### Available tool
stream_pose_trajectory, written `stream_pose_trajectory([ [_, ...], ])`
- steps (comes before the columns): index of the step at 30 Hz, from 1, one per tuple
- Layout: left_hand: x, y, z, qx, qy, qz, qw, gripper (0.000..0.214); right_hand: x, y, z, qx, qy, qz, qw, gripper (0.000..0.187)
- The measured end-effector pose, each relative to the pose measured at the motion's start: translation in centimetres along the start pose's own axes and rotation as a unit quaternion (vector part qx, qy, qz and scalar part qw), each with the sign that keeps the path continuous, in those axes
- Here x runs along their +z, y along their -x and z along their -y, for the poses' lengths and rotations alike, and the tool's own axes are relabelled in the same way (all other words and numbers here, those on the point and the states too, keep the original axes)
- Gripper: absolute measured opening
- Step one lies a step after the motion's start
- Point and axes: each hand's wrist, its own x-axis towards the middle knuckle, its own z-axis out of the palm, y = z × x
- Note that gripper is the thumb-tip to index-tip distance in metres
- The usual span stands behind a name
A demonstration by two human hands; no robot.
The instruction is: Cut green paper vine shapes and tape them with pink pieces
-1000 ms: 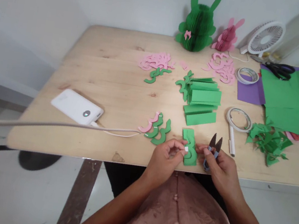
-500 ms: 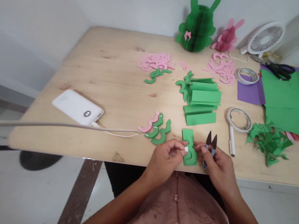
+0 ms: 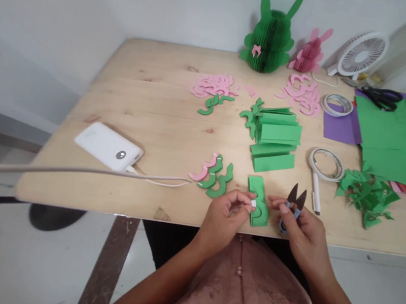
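Note:
My left hand (image 3: 227,218) is closed, thumb and forefinger pinching a small white piece of tape (image 3: 253,203) at the left edge of a green paper strip (image 3: 255,183). On that strip lies a curved green cut-out (image 3: 262,211). Just to its right, my right hand (image 3: 309,235) grips small scissors (image 3: 296,200) by their grey-blue handles, the dark blades pointing away from me and slightly apart. Left of my left hand are curved green cut-outs (image 3: 222,183) and a pink one (image 3: 202,172), some bearing white tape bits.
Folded green strips (image 3: 281,133) lie beyond my hands. To the right are tape rolls (image 3: 326,165), a white pen (image 3: 315,190), green scraps (image 3: 365,196) and black scissors (image 3: 383,98). Paper rabbits (image 3: 270,42) and a fan (image 3: 362,55) stand at the back. A cabled power bank (image 3: 102,144) lies left.
My right hand has moved right with the scissors, away from the green strip. My left hand keeps its pinch on the white tape. The view has shifted slightly.

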Motion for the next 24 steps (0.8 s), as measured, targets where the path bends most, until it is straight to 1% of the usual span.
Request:
stream_pose_trajectory([
  [5,0.08,0.01,-0.02,0.0,0.012,-0.001,1.0,0.01,0.22,0.45,0.43,-0.017,0.011,0.046,0.999,0.034],
  [9,0.16,0.09,-0.12,-0.004,0.01,-0.008,1.0,0.01,0.47,0.27,0.5,-0.028,0.048,0.045,0.997,0.038],
  [13,0.22,0.38,-0.24,-0.009,0.027,-0.006,1.0,0.011,0.53,0.01,0.29,-0.03,0.058,0.042,0.997,0.04],
  [18,0.27,0.64,-0.49,-0.045,0.037,0.005,0.998,0.012,0.51,-0.04,0.18,-0.028,0.065,0.044,0.997,0.042],
  [24,0.12,0.71,-0.87,-0.087,0.075,0.032,0.993,0.019,0.46,0.06,0.18,-0.018,0.069,0.049,0.996,0.041],
])
